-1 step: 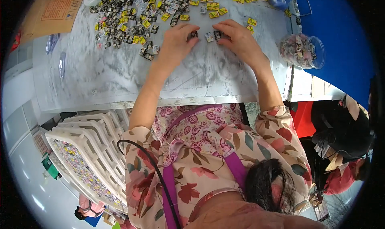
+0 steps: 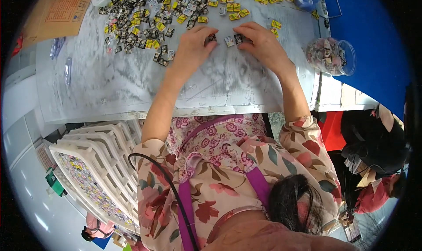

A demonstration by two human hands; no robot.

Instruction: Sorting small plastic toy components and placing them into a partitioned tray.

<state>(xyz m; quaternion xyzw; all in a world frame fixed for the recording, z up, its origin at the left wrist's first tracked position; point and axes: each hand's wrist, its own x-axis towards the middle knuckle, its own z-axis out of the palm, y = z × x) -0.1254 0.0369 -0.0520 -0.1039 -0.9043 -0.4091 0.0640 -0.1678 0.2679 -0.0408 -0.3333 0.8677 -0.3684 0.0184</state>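
Both hands rest on a white marbled tabletop (image 2: 132, 84). My left hand (image 2: 193, 46) pinches a small dark packet (image 2: 212, 38) at its fingertips. A similar dark packet (image 2: 238, 38) is held against the table by the fingers of my right hand (image 2: 263, 42). Between the two hands lies a small white packet (image 2: 229, 41), touched by neither. Just beyond the hands spreads a heap of several small yellow and black packets (image 2: 145, 18), reaching across the far side of the table.
A clear plastic jar (image 2: 330, 55) filled with packets stands at the right table edge, beside a blue surface (image 2: 369, 40). A cardboard sheet (image 2: 61, 9) lies far left. Stacked white trays (image 2: 96, 163) sit below the table at left. Another person (image 2: 373, 158) sits at right.
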